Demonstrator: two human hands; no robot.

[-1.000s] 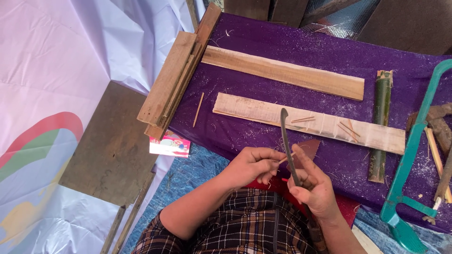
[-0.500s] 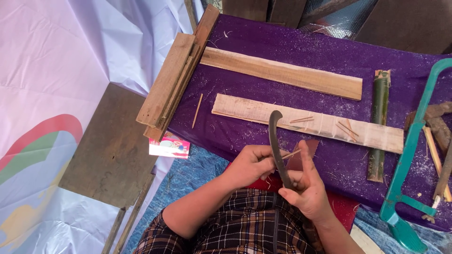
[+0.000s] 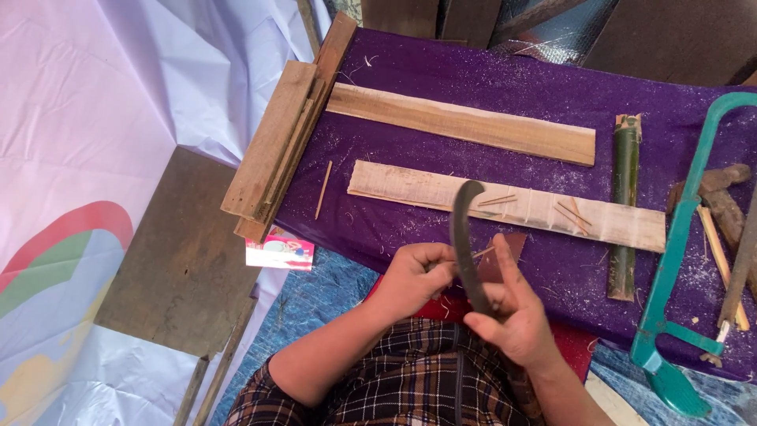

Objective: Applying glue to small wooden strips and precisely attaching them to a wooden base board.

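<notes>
1. Far to the left of the hands, a pale plastic sheet (image 3: 95, 118) with a red and green curved print covers the floor, and a dark flat board (image 3: 185, 252) lies on it.
2. Up and to the left of the left hand, a stack of wooden slats (image 3: 280, 142) leans along the edge of the purple cloth (image 3: 473, 79), which is dusted with sawdust. A small pink and white packet (image 3: 280, 252) lies just left of the left hand.
3. The left hand (image 3: 414, 276) is curled shut, pinching a thin bamboo sliver (image 3: 481, 253) between its fingertips.
4. The right hand (image 3: 512, 315) is closed around the handle of a curved dark knife (image 3: 464, 237), whose blade rises between the two hands and crosses the sliver.
5. Just beyond the hands lies a pale wooden plank (image 3: 512, 207) with a few thin sticks on it; a second, browner plank (image 3: 461, 122) lies farther off. A loose thin stick (image 3: 323, 189) lies to the left of the nearer plank.
6. To the right of the right hand, a green bamboo section (image 3: 624, 205) lies lengthwise, crossing the pale plank's end.
7. Farthest right, a teal hacksaw (image 3: 678, 260) rests on the cloth, beside some brown wood pieces (image 3: 721, 197).
</notes>
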